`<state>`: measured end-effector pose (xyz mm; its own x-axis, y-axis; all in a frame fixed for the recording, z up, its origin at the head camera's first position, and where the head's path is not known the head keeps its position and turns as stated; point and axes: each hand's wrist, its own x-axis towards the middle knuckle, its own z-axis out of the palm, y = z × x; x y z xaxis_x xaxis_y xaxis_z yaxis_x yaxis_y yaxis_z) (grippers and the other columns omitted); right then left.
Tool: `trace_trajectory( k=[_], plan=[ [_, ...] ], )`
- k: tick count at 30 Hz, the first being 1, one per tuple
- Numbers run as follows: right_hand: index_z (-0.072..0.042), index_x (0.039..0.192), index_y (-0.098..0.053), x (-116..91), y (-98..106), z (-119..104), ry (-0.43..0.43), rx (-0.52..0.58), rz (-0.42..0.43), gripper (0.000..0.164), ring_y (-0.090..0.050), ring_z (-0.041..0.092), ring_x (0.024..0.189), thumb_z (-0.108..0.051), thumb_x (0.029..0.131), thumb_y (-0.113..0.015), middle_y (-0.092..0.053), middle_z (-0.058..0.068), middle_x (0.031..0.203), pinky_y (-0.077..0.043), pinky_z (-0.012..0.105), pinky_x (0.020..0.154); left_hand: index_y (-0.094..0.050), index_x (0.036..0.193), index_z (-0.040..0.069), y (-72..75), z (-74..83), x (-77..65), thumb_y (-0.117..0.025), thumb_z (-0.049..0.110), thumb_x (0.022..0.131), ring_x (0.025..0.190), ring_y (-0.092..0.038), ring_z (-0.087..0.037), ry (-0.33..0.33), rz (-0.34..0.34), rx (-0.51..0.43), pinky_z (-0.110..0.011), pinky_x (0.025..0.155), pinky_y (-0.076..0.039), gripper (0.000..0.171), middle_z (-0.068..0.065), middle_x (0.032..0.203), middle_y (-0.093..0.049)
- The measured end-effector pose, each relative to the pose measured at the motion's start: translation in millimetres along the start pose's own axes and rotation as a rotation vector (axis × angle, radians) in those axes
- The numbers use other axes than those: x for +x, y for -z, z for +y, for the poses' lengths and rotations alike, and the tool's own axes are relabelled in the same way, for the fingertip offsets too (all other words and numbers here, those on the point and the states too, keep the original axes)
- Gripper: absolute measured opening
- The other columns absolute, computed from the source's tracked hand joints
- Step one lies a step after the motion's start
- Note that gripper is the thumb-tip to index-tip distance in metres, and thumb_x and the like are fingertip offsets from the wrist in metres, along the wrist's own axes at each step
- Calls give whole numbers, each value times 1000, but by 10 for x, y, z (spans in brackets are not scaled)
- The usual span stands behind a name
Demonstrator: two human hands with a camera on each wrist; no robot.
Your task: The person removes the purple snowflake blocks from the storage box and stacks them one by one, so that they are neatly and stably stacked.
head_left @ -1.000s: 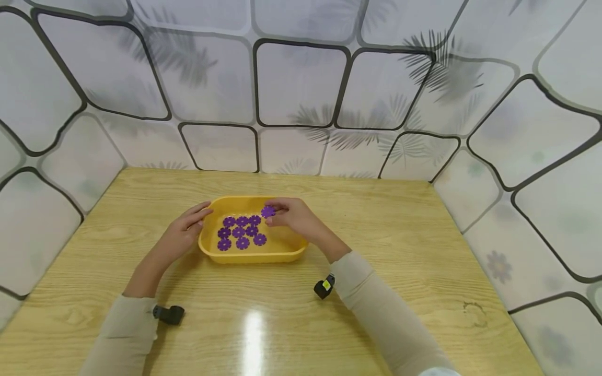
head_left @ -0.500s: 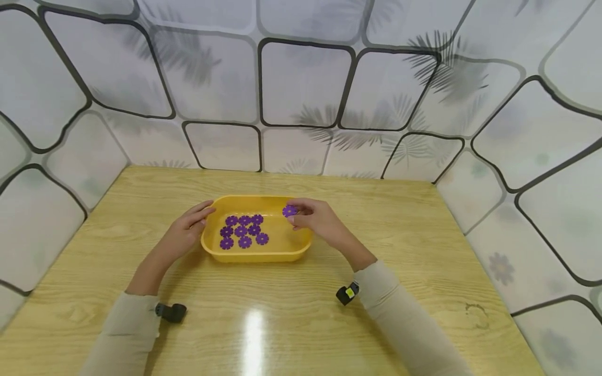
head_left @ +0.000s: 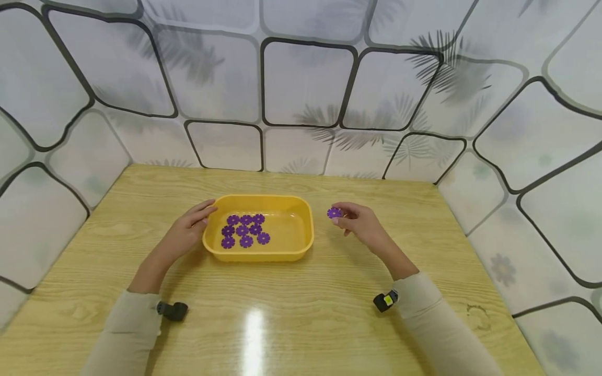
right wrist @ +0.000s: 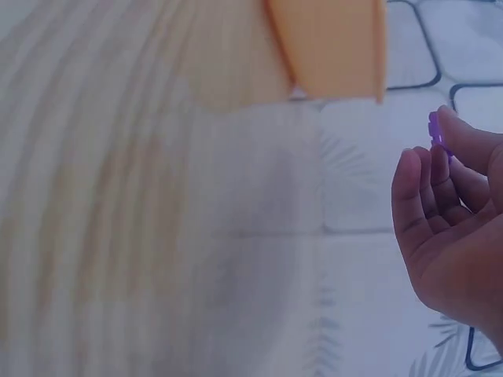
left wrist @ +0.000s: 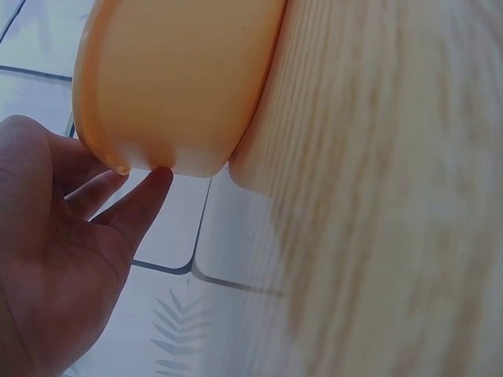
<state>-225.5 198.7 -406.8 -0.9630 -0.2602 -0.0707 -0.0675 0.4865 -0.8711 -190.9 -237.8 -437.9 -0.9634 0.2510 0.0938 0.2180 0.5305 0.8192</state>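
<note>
My right hand (head_left: 363, 225) pinches a purple interlocking disc (head_left: 333, 212) with notched edges, held in the air just right of the yellow plastic tray (head_left: 290, 232). The right wrist view shows the same disc (right wrist: 433, 127) edge-on between thumb and fingertips. At the tray's left end, my left hand (head_left: 187, 230) grips the rim. Its thumb (left wrist: 153, 192) presses the outer wall in the left wrist view, while the other fingertips reach the rim and are partly hidden. Several more purple discs (head_left: 246, 241) lie in rows in the tray's left half.
The tray stands on a light wood-grain table (head_left: 282, 308). A patterned white wall (head_left: 305, 83) rises behind the table and along both sides. Small black cameras hang at both wrists, the left one (head_left: 174, 311) close over the tabletop.
My right hand has carried the disc rightward from above the tray to beyond its right rim. The left hand stays at the tray's left end, and the discs inside keep their places.
</note>
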Motion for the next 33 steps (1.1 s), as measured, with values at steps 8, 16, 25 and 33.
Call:
trace_trajectory(
  k=[8,16,25,33],
  plan=[
    [-6,140,-58,-5,147,402,-94,-112,-36,46,-59,22,79,-22,98,-68,-66,15,113,-54,31,64,-44,149,-4,-4,20,-4,-37,4,108,152,-20,-44,7,0,-4,-61,119,-26,43,-20,164,-26],
    [-5,135,-62,1,205,628,-61,-255,-79,46,-58,22,99,-25,95,-71,-66,12,116,-49,30,81,-44,148,-6,-2,13,-17,-38,5,108,151,-22,-45,-10,-1,-12,-61,118,-28,42,-21,164,-27],
    [-3,131,-64,12,184,671,-6,-335,-111,39,-52,20,87,-21,97,-69,-63,9,101,-43,30,70,-45,148,-4,-2,23,-12,-38,6,108,152,-20,-43,1,3,-11,-60,120,-26,42,-18,165,-27],
    [-2,128,-65,17,145,641,19,-382,-88,36,-54,20,86,-17,95,-71,-63,6,95,-45,32,75,-44,149,-4,-2,-13,-6,-37,6,108,153,-20,-43,0,2,-6,-59,120,-26,42,-18,165,-26]
  ],
)
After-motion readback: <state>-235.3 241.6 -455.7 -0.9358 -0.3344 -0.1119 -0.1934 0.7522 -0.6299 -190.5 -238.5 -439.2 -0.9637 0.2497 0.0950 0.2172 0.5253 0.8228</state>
